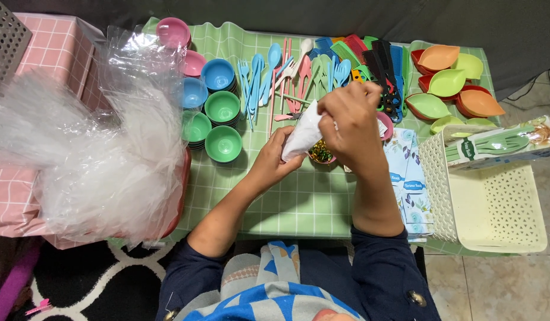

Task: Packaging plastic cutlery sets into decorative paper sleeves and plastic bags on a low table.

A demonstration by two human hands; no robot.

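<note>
This looks like a home packing spot for small plastic goods, set up on the floor rather than in a shop. A low counter (298, 202) under a green checked cloth carries stacked little bowls (221, 110), coloured forks and spoons (275, 74), combs (376, 59) and leaf-shaped dishes (447, 83). A heap of clear bags (90, 160) lies at one side, a cream basket (495, 208) at the other, with tiled floor (495, 285) and a patterned rug (102, 279) below.

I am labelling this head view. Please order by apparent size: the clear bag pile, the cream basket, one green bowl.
1. Clear bag pile, largest.
2. Cream basket, clearly smaller, though its edge nears the frame border.
3. Green bowl, smallest by far.
</note>
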